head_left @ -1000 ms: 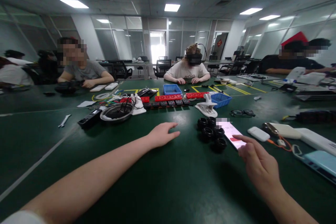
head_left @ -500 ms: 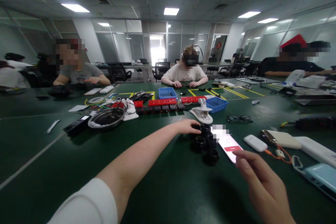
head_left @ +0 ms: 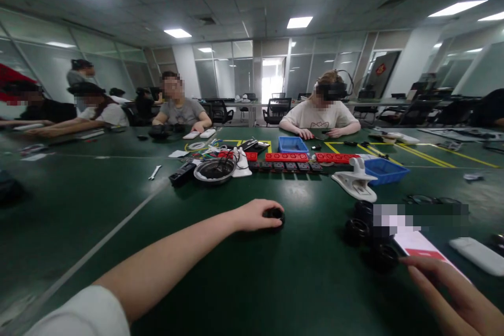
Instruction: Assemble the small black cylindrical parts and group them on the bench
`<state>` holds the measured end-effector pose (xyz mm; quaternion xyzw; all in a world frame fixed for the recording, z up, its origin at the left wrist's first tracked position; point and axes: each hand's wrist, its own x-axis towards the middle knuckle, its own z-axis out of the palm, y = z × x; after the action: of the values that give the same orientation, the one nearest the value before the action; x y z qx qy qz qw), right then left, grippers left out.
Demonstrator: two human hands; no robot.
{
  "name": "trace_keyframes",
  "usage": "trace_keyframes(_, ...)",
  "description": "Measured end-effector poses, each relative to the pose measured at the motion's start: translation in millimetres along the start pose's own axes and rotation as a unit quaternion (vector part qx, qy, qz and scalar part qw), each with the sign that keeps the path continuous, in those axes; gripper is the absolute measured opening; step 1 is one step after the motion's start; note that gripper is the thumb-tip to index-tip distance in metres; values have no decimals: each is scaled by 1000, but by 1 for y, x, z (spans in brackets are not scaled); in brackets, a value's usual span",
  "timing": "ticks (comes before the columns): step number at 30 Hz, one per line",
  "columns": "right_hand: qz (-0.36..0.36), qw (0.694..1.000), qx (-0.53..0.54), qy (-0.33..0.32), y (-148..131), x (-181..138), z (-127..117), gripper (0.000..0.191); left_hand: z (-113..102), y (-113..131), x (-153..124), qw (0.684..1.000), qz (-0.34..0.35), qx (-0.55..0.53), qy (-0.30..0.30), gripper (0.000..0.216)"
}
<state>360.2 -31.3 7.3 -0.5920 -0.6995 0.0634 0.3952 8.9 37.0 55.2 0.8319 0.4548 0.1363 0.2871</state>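
Note:
My left hand (head_left: 258,215) is stretched out over the green table, its fingers wrapped round a small black ring-shaped part (head_left: 273,214) at table height. To the right stands a group of similar black round parts (head_left: 357,231), several of them close together. My right hand (head_left: 452,283) is at the lower right, partly cut off by the frame. Its fingers are extended and a little apart, and the index fingertip is beside the nearest black part (head_left: 384,257); whether they touch I cannot tell. Under and behind that hand lies a phone (head_left: 423,244) with a lit screen.
A white clamp stand (head_left: 356,181) and a blue bin (head_left: 386,170) are beyond the parts. Red strips (head_left: 286,157), a metal bowl (head_left: 214,172) and a wrench (head_left: 155,172) lie farther off. At right is a white case (head_left: 476,254). Several people sit around the table.
My left hand has moved left, away from the group, carrying one black part. My right hand has come up to the group's near side. The view has turned left.

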Motion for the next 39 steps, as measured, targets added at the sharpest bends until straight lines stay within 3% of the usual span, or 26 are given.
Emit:
trace_keyframes(3, -103, 994, 13, -34, -19, -5, 14, 34, 4, 0, -68, 999, -17, -7, 32, 35)
trace_keyframes(7, -201, 957, 38, -207, -71, -17, 41, 35, 21, 12, -117, 998, -12, -34, 53, 38)
trace_keyframes(11, -210, 927, 58, -306, -123, -19, 76, 29, 32, 13, -127, 995, 28, -38, 85, 40)
trace_keyframes(13, -192, 923, 48, -331, -141, -8, 90, 35, 33, 8, -127, 992, 44, -46, 108, 58)
trace_keyframes(16, -160, 910, 64, -377, -156, 15, 100, 29, 31, -2, -128, 989, 44, -57, 131, 86)
trace_keyframes(19, -155, 856, 91, -485, -168, 34, 101, 40, 26, -8, -128, 988, 59, -61, 131, 73)
trace_keyframes(22, -189, 818, 91, -535, -181, 39, 105, 57, 23, -11, -125, 988, 82, -72, 111, 53)
trace_keyframes(25, -226, 801, 88, -547, -188, 35, 114, 48, 23, -13, -120, 988, 88, -89, 87, 46)
trace_keyframes(28, -244, 809, 95, -525, -185, 30, 126, 39, 25, -13, -117, 989, 83, -92, 84, 47)
trace_keyframes(35, -206, 903, 5, -378, -178, 9, 140, 41, 34, -10, -111, 987, -12, -92, 130, 43)
trace_keyframes(39, -215, 924, -79, -307, -184, 3, 141, 44, 41, -10, -109, 980, -67, -69, 176, 38)
